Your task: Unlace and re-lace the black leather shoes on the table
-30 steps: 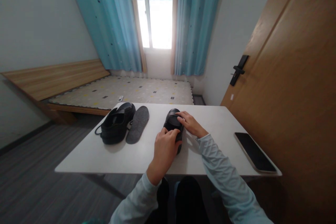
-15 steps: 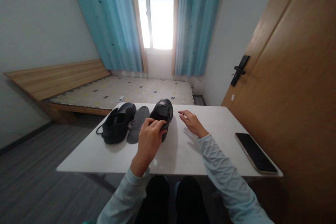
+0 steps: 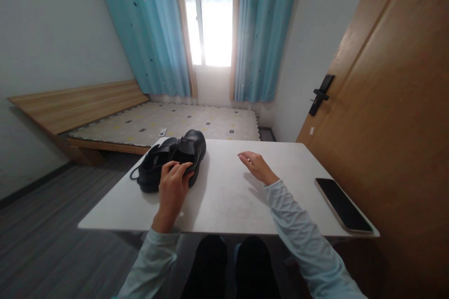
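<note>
My left hand (image 3: 172, 192) grips the heel of a black shoe (image 3: 196, 142), its toe pointing toward the far edge of the table. Close against that shoe on the left stands a second black shoe (image 3: 149, 175), with a loop at its heel; whether the two touch I cannot tell. The grey insole is out of sight behind the held shoe and the hand. Over the middle right of the white table (image 3: 224, 201), my right hand (image 3: 258, 168) is open, fingers outstretched and close together, holding nothing.
A phone (image 3: 343, 204) lies near the table's right edge. Beyond the table is a bed (image 3: 196, 117) with a small white object (image 3: 162, 132) at its near edge. A wooden door (image 3: 393, 117) with a black handle (image 3: 321, 95) stands at the right.
My left hand has carried the held shoe leftward, next to the other shoe, and the insole is now covered from view. The right hand stays in place, its fingers slightly closer together.
</note>
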### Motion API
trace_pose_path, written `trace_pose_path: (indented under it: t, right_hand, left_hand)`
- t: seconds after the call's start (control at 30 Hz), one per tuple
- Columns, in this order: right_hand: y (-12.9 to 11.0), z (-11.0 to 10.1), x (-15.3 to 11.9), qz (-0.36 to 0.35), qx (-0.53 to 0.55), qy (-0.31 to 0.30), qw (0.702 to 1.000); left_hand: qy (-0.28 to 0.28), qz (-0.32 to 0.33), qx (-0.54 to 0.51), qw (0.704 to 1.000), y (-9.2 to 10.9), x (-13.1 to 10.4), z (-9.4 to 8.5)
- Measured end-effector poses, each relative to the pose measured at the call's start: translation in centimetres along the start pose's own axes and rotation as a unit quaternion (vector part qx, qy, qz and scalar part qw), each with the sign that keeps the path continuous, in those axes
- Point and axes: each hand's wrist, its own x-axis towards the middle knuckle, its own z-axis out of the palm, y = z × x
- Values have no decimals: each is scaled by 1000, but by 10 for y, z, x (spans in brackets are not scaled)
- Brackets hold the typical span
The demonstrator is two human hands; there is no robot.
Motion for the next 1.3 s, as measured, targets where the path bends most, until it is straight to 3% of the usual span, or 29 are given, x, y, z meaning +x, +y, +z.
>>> trace_pose_path:
  t: [0.3, 0.5, 0.67, 0.8, 1.0, 1.13, 1.23, 1.3]
  right_hand:
    - [-3, 3, -1, 6, -51, -23, 998]
    - [-7, 5, -2, -3, -64, -27, 998]
    - [-5, -2, -4, 5, -75, -19, 997]
    - [1, -14, -8, 22, -72, 7, 997]
    - [-2, -32, -21, 44, -57, 47, 996]
    - [-4, -50, -37, 134, -124, 109, 977]
    - [7, -69, -56, 280, -205, 179, 921]
    - [22, -84, -72, 340, -240, 197, 888]
  left_hand:
    - [-30, -8, 28, 999, -16, -9, 11]
    - [-77, -18, 93, 993, -11, -2, 2]
    - [-63, -7, 93, 994, -4, -1, -1]
    - [-52, 5, 69, 996, 10, -6, -5]
    - [-52, 60, 25, 997, 57, -15, -10]
    - [-46, 105, -30, 993, 87, -27, -3]
    - [-67, 132, -63, 987, 101, -40, 3]
    - [-80, 136, -77, 984, 106, -49, 8]
